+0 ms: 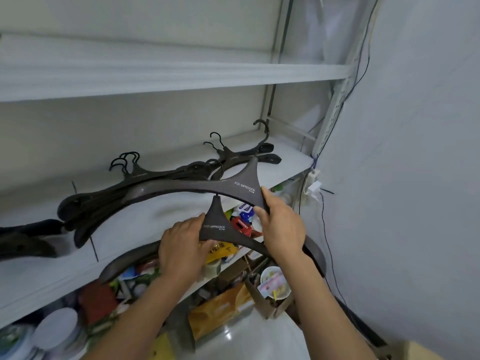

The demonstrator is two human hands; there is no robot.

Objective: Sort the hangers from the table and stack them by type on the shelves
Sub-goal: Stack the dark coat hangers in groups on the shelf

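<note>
I hold two wide grey-brown hangers with white lettering in front of a white shelf [291, 162]. My right hand [281, 224] grips the upper hanger [181, 187] near its centre; this hanger reaches out over the shelf board. My left hand [181, 245] grips the lower hanger [215, 227] at its triangular neck, below the shelf edge. On the shelf lies a pile of black hangers [145, 175] with hooks pointing to the back, and two more black hangers [249, 153] lie further right.
More dark hangers [28, 237] lie at the shelf's left end. An upper shelf [181, 74] runs above. The shelf below holds packets, tape rolls and cups [272, 281]. A wall with cables [324, 229] and a socket stands close on the right.
</note>
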